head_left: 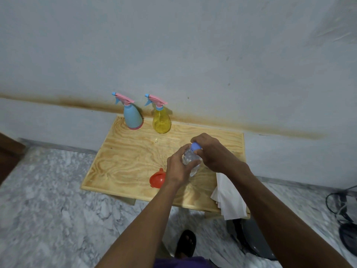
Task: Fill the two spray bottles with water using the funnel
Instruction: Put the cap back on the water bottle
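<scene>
A person's left hand (178, 167) gripped a clear water bottle (190, 161) near the desk's (123, 161) front edge while right-hand fingers (210, 151) curled around its blue cap (195, 146). Holding the body steady should let the cap twist off without spilling. The red funnel (156, 178) lay just beside; both capped spray bottles (161, 118) stood at the back edge.

My small wooden table (123, 163) stands against a pale wall (173, 45) with a brown stain (251, 127), on grey marble floor (48, 200).
</scene>
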Action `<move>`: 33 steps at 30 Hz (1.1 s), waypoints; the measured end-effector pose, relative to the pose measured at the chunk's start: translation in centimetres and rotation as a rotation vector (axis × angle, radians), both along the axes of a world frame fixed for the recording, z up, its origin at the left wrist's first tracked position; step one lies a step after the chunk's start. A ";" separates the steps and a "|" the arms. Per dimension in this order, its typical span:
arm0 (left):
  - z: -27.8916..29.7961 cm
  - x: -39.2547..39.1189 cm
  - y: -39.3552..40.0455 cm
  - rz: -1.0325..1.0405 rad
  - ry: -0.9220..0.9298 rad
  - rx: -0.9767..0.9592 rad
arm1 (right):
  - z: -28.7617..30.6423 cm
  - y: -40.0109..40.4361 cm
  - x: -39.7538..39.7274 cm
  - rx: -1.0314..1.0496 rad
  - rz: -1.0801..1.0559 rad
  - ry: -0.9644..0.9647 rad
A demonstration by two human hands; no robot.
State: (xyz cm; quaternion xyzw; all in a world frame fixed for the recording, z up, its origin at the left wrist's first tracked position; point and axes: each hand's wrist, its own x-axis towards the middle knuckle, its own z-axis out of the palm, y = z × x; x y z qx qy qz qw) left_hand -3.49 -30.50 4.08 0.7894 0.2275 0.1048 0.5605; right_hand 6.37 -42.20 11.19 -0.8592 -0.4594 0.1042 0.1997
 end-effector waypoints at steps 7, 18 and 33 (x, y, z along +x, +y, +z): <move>0.3 -0.1 -0.1 0.004 -0.018 0.009 | 0.3 0.5 -0.2 -0.073 0.015 -0.162; -0.1 0.0 -0.2 0.030 -0.006 -0.025 | -0.2 1.0 0.5 -0.130 0.057 -0.276; 0.5 -0.4 -0.4 0.065 -0.054 0.024 | -1.4 0.8 -1.6 0.135 -0.229 0.001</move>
